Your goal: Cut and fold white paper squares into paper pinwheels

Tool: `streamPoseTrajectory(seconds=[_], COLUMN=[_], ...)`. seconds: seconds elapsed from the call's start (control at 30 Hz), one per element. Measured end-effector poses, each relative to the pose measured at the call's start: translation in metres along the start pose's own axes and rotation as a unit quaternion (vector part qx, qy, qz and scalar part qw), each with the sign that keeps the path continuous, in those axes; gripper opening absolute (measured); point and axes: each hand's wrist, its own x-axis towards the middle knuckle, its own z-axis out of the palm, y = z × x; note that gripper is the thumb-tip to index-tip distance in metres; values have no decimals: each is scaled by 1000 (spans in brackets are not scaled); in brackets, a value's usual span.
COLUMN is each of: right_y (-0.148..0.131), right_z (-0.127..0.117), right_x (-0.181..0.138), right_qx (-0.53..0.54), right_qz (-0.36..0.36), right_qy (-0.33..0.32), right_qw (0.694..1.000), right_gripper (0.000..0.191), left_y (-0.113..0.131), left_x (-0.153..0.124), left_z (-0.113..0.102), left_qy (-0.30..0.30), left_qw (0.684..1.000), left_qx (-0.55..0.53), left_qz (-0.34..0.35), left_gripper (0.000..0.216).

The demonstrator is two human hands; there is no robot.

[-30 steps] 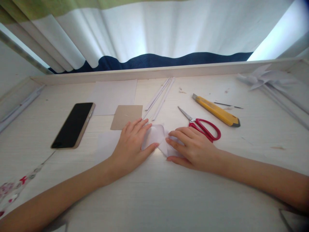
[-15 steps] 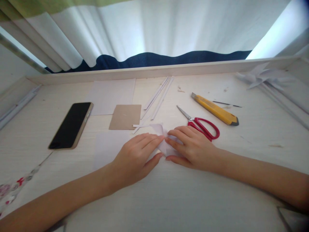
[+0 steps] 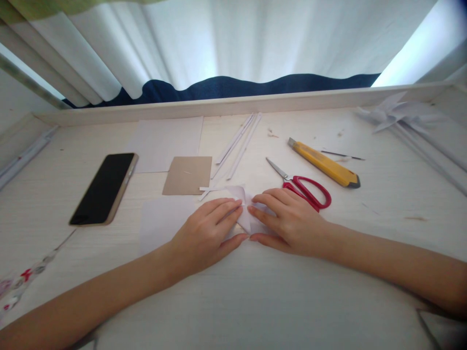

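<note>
A folded piece of white paper lies on the white table between my two hands. From the left, my left hand presses on it, fingers close together near the middle and thumb at the lower edge. Opposite it, my right hand pins the right part, with its thumb and fingertips on the paper. Both hands partly cover the folds, and the fingertips nearly meet. Just behind my right hand lie scissors with red handles. Thin white paper strips rest at the paper's far left edge.
A brown cardboard square, white sheets and long paper strips lie beyond my hands. The phone with a beaded strap is at left. A yellow box cutter and paper pinwheels are at right.
My left fingertips have shifted slightly left, opening a small gap to the right hand's fingertips. My right hand stays nearly in place on the paper.
</note>
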Motion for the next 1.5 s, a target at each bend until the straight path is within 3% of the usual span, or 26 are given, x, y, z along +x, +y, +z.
streamPoseTrajectory(seconds=[0.17, 0.37, 0.87, 1.5], right_y=[-1, -1, 0, -1], right_z=[0, -1, -4, -4], right_x=[0, 1, 0, 0], right_qx=[0, 1, 39, 66], right_qz=[-3, 4, 35, 54], right_qy=[5, 6, -1, 8], right_qw=[1000, 1000, 999, 996], right_gripper=[48, 48, 47, 45], left_y=[0, 1, 0, 1], left_x=[-3, -6, -3, -5], left_z=[-2, -2, 1, 5], left_qy=[-11, 8, -24, -31], left_qw=[999, 999, 999, 998], left_qx=[14, -41, 2, 14], left_qz=[-28, -7, 41, 54], left_gripper=[37, 42, 46, 56])
